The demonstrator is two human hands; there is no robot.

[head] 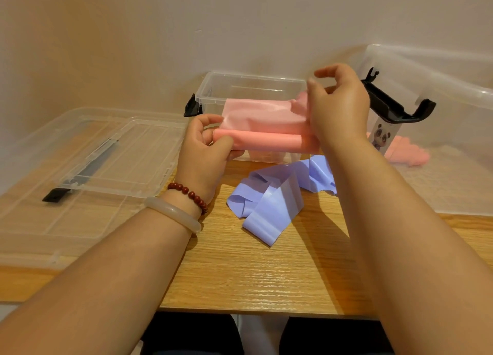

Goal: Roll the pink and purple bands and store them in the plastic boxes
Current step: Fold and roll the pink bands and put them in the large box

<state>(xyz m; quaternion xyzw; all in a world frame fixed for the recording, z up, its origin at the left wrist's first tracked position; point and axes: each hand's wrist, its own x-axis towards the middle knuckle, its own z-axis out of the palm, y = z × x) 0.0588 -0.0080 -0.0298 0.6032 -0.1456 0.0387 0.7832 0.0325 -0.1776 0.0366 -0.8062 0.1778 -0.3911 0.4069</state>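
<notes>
Left hand (pixel 205 144) is curled round the left end of the pink rubbery band (pixel 266 140), thumb on the front of the rolled-up part, fingers tucked behind it. Right hand (pixel 338 106) is up at the other end, pinching the loose unrolled stretch of the same band between thumb and fingers, with the index finger hooked above. So the band is about half rolled: a tight tube along the bottom, with a flat sheet rising from it.

It's held up off the wooden worktop (pixel 253 274), right in front of the small clear plastic box (pixel 250 85), which is open. Can't really tell whether the roll touches the box's front wall or just overlaps it in the view.

The purple rubbery band (pixel 272 202) lies in loose folds on the worktop, just below the hands.

To the right is a large clear plastic box (pixel 440 88) with a black handle (pixel 394 106), a panda sticker (pixel 384 136) and something pink inside. A clear plastic lid (pixel 93 154) lies flat on the left. The left wrist has a red bead bracelet (pixel 189 194) and a pale bangle (pixel 173 213).
</notes>
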